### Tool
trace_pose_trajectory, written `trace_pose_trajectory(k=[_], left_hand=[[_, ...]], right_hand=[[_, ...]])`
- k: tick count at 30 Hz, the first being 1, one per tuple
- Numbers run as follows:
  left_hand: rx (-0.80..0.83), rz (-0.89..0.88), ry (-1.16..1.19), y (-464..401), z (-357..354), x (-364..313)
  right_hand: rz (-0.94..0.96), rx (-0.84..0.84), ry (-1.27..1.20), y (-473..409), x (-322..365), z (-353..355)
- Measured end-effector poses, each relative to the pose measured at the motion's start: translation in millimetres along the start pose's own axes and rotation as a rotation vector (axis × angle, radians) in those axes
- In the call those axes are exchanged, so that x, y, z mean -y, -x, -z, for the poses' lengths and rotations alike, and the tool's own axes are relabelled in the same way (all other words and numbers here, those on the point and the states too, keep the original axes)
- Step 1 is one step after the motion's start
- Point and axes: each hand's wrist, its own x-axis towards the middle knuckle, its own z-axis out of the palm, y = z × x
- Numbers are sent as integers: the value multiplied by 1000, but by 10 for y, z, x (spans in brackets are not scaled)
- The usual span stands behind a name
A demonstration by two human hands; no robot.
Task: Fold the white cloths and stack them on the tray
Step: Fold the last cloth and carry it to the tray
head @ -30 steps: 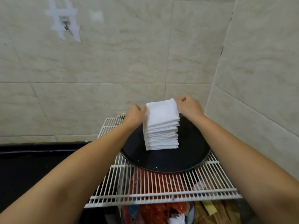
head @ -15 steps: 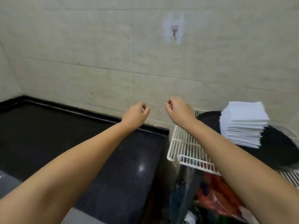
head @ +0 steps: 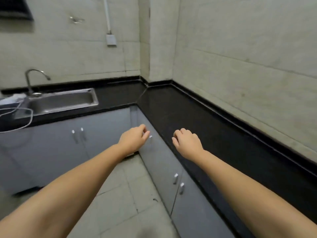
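white cloths and tray are both out of view, so progress can't be judged; left hand and right hand hover loosely curled, seemingly holding nothing, by the bare black worktop.

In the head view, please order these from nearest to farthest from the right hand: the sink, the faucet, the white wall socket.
From the right hand:
1. Sink, set in the countertop to the left.
2. Faucet, behind the sink's far left end.
3. White wall socket, high on the back wall.
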Motion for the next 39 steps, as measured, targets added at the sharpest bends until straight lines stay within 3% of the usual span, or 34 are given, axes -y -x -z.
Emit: trace_pose_trajectory(k=[7, 15, 28, 39], left_hand=[[3, 365, -42, 272, 141, 1662], [19, 657, -68, -23, 337, 2961], [-135, 922, -12, -471, 1067, 4903], [-159, 939, -38, -987, 2084, 6966]], right_hand=[[300, 166, 8, -915, 1287, -748], [520, 309, -12, -2146, 2274, -1421], [882, 362, -60, -3958, 4492, -1952], [882, 342, -112, -5331, 6486, -2283]])
